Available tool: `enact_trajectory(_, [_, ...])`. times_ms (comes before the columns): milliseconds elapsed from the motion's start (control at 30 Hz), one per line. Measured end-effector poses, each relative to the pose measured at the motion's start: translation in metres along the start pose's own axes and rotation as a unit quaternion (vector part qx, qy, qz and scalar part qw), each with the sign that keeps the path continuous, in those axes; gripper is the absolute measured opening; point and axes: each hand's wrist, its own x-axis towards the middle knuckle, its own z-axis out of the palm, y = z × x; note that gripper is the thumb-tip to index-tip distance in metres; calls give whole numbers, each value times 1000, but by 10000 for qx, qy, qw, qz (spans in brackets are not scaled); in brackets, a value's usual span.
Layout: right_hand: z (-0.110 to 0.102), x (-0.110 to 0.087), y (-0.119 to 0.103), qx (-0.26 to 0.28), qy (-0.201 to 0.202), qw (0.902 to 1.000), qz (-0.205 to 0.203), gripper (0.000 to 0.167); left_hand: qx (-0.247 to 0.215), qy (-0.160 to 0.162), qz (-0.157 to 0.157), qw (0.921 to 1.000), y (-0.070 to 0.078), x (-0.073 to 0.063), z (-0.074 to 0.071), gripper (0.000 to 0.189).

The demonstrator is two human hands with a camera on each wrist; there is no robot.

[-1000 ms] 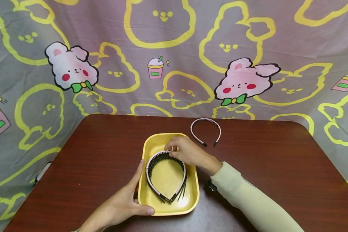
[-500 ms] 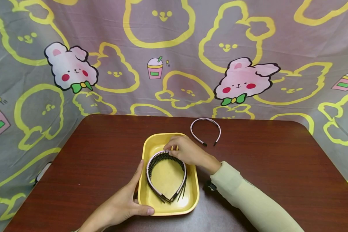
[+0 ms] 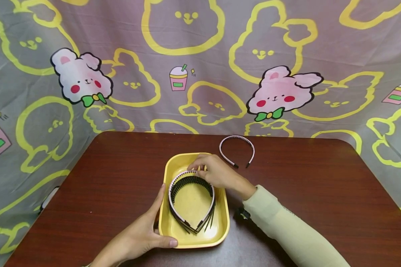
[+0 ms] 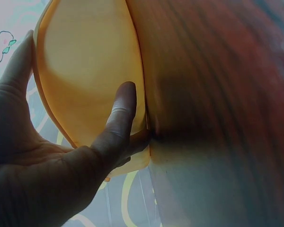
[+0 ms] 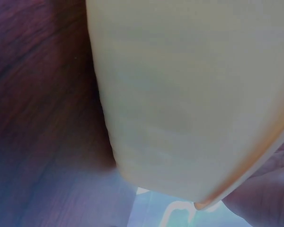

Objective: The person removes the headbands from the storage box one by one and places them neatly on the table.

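In the head view a yellow plastic bin stands on the table, with several dark toothed headbands stacked inside. A pale pink headband lies over the stack, its arched top apart from the dark ones. My right hand reaches over the bin's right wall and pinches this pink headband near its top. My left hand holds the bin at its left side, thumb at the front corner. In the left wrist view that hand's fingers spread along the bin's wall. The right wrist view shows mostly the bin's outer wall.
Behind the bin, to the right, another pink headband lies on the brown wooden table. A patterned curtain hangs along the table's back and sides. A small black object shows under the right sleeve.
My right hand has drawn the top of the pink headband slightly up and away from the dark stack, so a gap now shows between them. The left hand and bin stay put.
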Motion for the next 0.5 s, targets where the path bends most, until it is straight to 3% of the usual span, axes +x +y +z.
enact_trajectory(500, [-10,-1,-2,369,34,9992,145,25,24,-47,-47,10000,1,0,-1,142])
